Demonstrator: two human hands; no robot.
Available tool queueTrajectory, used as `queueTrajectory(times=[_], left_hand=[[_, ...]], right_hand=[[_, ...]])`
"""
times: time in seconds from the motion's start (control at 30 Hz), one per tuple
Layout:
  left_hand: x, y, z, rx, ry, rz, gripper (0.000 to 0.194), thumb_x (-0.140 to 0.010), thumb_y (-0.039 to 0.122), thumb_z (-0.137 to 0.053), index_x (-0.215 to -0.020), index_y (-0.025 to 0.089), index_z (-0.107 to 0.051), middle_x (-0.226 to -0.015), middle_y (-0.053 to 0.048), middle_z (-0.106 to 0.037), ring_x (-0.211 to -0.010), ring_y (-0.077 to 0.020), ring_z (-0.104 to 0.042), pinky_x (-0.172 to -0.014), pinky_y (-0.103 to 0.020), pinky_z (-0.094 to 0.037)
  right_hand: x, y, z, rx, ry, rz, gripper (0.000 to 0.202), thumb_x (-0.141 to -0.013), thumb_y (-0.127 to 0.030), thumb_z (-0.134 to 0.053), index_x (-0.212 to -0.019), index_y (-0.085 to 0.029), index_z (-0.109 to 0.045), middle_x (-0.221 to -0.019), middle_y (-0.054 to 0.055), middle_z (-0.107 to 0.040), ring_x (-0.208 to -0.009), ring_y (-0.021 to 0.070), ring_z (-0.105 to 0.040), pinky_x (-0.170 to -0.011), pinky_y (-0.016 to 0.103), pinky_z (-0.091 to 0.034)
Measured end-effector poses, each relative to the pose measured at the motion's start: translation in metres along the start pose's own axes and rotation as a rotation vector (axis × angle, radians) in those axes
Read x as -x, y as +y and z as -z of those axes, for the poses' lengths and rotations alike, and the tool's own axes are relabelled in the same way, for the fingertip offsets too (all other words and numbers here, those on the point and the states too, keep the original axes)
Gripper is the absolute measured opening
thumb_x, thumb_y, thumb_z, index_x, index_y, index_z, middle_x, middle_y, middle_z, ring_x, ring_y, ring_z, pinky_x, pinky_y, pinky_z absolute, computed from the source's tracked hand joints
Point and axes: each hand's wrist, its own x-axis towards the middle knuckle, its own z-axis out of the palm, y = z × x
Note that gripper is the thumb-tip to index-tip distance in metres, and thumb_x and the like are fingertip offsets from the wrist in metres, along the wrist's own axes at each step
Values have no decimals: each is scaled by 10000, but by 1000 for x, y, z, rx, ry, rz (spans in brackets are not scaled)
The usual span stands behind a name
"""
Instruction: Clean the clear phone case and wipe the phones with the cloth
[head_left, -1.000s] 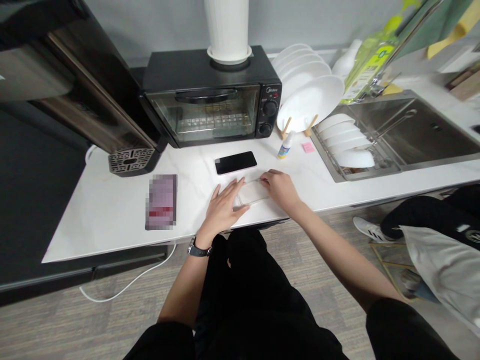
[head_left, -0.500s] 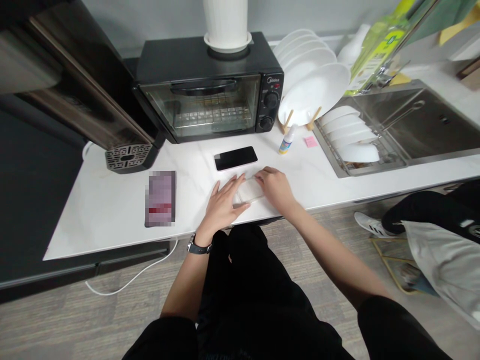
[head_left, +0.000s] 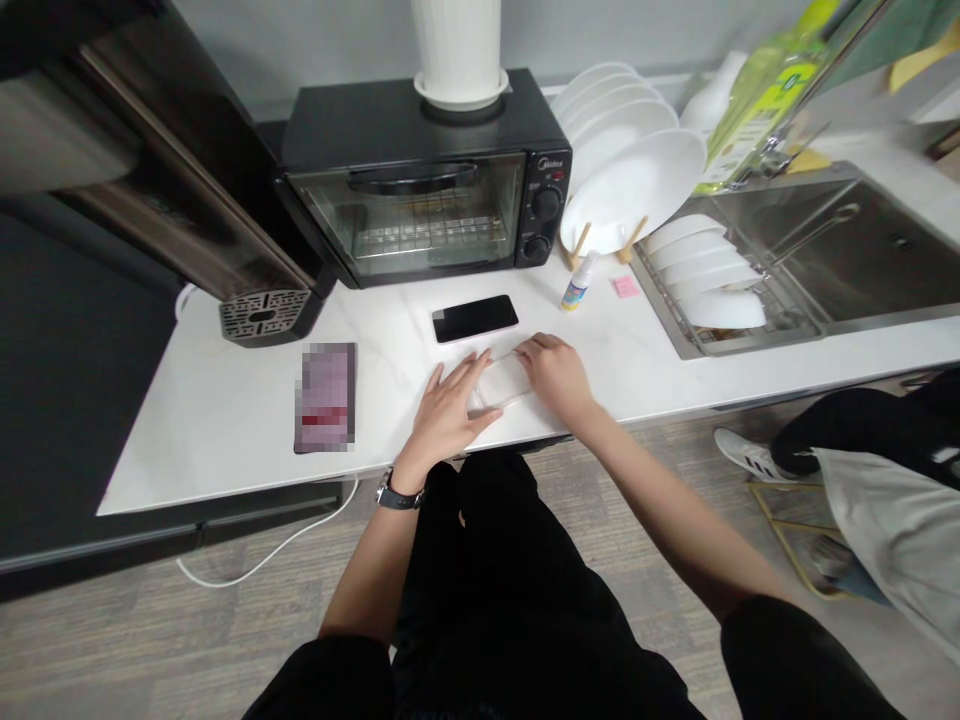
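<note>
A clear, flat phone case [head_left: 504,381] lies on the white counter [head_left: 390,330] between my hands. My left hand [head_left: 448,410], with a black watch on the wrist, rests at its left end, fingers spread and touching its edge. The fingers of my right hand [head_left: 553,375] are bent together over its right end; the fingertips are partly hidden. Just beyond the case lies a black-screened phone [head_left: 475,319]. A small white spray bottle [head_left: 577,284] stands to the right of the phone, beside a pink sticky note [head_left: 625,287].
A black toaster oven [head_left: 427,215] with a white pot [head_left: 459,50] on top stands behind. White plates [head_left: 630,185] and a sink [head_left: 870,250] are at the right. A blurred purple item [head_left: 326,398] and a black machine [head_left: 262,315] are left. A person's shoe [head_left: 750,454] shows lower right.
The view has shifted slightly, so the counter and its objects appear a little further right. Both hands stay at the clear case with hardly any movement.
</note>
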Motion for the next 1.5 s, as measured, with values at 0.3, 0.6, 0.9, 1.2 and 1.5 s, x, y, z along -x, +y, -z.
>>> queueTrajectory(times=[0.3, 0.6, 0.9, 1.2, 1.5], left_hand=[[2, 1, -1, 17, 21, -4, 907, -982, 428, -645, -1707, 296, -117, -1668, -55, -478, -1614, -239, -328, -1353, -524, -125], [2, -1, 2, 15, 9, -7, 906, -991, 414, -618, -1713, 298, -82, -1702, -73, -422, -1595, -255, -365, -1350, -523, -144], [3, -6, -1, 55, 30, -9, 978, -948, 478, -695, -1702, 283, -103, -1722, -101, -380, -1590, -275, -378, -1355, -537, -126], [1, -1, -13, 2, 214, 19, 576, -940, 463, -734, -1414, 236, -498, -1665, -134, -455, -1545, -311, -446, -1326, -580, -231], [12, 3, -26, 269, 421, 99, 248, -1063, 263, -560, -1309, 280, -586, -1204, -26, -791, -972, -196, -799, -846, -291, -607]], right_hand=[[8, 8, 17, -247, -285, 56, 120, -912, -122, -756, -948, -219, -817, -977, 49, -826, -918, 222, -755, -868, 317, -524], [6, -20, -17, -128, 20, 77, 196, -1032, -165, -603, -1119, -152, -778, -1149, 133, -768, -1068, 257, -708, -934, 339, -509], [34, 29, -8, -687, 303, -43, 201, -965, -401, -726, -953, -209, -786, -967, 67, -771, -840, 207, -707, -727, 315, -542], [52, 54, -18, -774, 466, -241, 346, -920, -540, -724, -954, -197, -760, -938, 58, -760, -808, 190, -678, -738, 320, -531], [61, 46, -8, -767, 699, -128, 173, -969, -390, -715, -938, -222, -734, -912, 31, -707, -788, 166, -656, -656, 290, -515]])
